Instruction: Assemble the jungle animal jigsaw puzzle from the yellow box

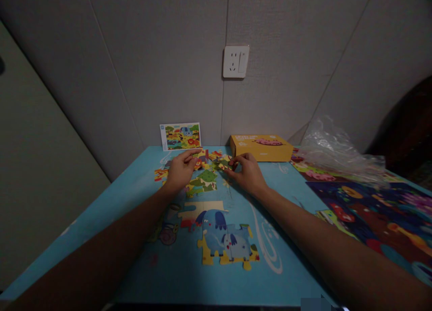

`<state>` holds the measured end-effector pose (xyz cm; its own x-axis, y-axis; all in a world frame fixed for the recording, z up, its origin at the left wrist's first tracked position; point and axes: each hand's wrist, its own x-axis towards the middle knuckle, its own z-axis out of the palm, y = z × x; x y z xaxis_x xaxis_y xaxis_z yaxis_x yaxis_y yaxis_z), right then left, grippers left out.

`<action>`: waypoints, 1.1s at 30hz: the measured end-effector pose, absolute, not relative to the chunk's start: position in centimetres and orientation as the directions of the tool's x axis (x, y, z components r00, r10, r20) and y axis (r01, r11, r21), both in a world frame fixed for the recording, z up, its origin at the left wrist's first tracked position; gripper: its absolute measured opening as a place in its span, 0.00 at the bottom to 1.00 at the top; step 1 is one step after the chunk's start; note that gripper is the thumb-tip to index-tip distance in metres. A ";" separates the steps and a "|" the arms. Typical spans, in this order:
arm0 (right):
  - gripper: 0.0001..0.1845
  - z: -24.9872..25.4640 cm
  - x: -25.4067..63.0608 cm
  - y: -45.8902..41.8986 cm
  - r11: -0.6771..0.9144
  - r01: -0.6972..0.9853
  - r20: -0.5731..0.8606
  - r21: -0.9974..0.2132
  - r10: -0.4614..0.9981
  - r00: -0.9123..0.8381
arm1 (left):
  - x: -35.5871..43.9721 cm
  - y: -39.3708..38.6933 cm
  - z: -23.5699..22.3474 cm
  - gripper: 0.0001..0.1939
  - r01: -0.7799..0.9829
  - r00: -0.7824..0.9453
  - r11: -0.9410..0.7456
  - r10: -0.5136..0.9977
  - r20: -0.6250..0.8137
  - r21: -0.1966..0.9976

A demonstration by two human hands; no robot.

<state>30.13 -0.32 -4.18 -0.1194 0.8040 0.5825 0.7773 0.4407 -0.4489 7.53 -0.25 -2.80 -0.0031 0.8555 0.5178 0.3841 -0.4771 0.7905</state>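
My left hand (182,169) is over the loose pieces at the far middle of the table, thumb and forefinger closed around a small orange-and-yellow puzzle piece (199,164). Opposite it, my right hand (249,173) pinches a green-and-yellow puzzle piece (224,162). Between and below the hands lie several scattered puzzle pieces (204,180), some overlapping. Closer to me is a joined puzzle section (216,239) with two blue elephants. Pale and blue pieces (199,209) touch its upper left.
A picture card (181,137) leans on the wall behind my left hand. An orange box (261,148) stands at the back right. Beside it, a clear plastic bag (340,151) rests on colourful printed sheets. The blue patterned table (135,198) meets the wall at its far edge.
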 end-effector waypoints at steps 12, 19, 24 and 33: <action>0.16 -4.0 29.9 -0.8 0.352 0.856 0.415 -0.378 0.891 -0.183 | 7.0 0.4 -3.4 0.17 0.471 -0.075 -0.446 0.839 0.539 0.761; 0.15 -3.4 29.6 -1.2 0.465 0.782 0.480 -0.414 0.842 -0.246 | 7.8 -0.5 -3.3 0.15 0.504 0.205 -0.588 0.793 0.574 0.632; 0.12 -3.0 29.0 -2.0 0.589 0.621 0.507 -0.518 0.796 -0.332 | 7.9 -1.4 -3.0 0.17 0.464 0.456 -0.703 0.711 0.535 0.539; 0.12 -3.1 29.7 -1.0 0.285 0.820 0.453 -0.496 0.891 -0.035 | 7.8 -1.1 -2.6 0.26 0.686 0.329 -0.597 0.764 0.555 0.415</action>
<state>29.69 -1.02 -3.12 -0.0355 0.8910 0.4526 0.8201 0.2848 -0.4963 7.85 -1.11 -2.61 0.3294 0.7641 0.5547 0.6861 -0.5973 0.4153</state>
